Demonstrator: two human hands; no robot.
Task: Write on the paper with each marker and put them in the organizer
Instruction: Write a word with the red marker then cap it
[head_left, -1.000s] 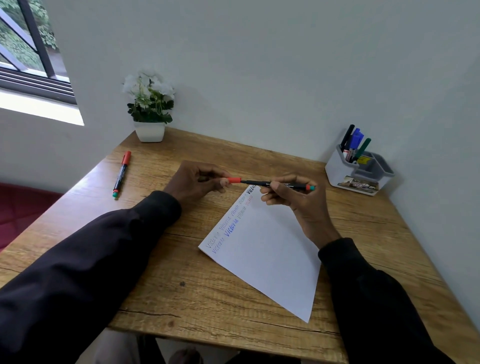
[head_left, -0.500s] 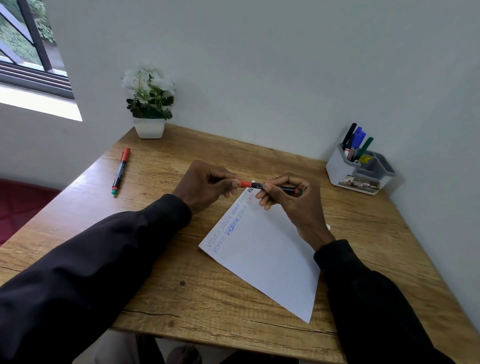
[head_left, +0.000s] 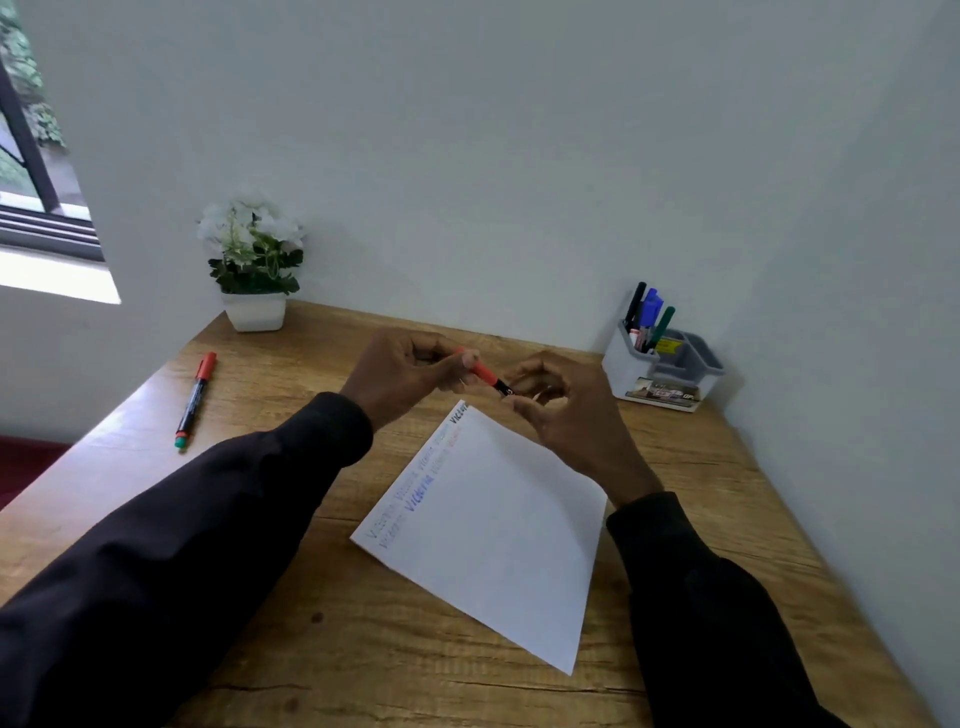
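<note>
**Red-capped marker held in both hands above the paper's far corner**

Pinches the red cap end of the marker (head_left: 485, 375) between the thumb and fingertips of the left hand (head_left: 400, 374), the remaining fingers curled in toward the palm. Wraps the right hand (head_left: 563, 415) round the black barrel, fingers curled closed and hiding all but a short black stretch next to the cap. Cannot tell whether the cap is seated or pulled loose. Holds the marker tilted in the air, red end higher and to the left, just beyond the far corner of the paper (head_left: 493, 535) and not touching it.

Flat on the wooden table (head_left: 727, 467), turned cornerwise: the paper, with short handwritten words in black, blue, green and reddish ink along its upper left edge, mostly too blurred to read.

On the left side of the table, well apart from both hands, a second marker (head_left: 195, 400) with a red cap and a green end, lying flat.

At the far right corner, near the wall, the white and grey organizer (head_left: 623, 364), with black, blue and green upright markers (head_left: 647, 317) in its left compartment.

At the far left corner, a potted plant (head_left: 254, 312) with white flowers. Dark sleeves (head_left: 208, 545) on both arms.
</note>
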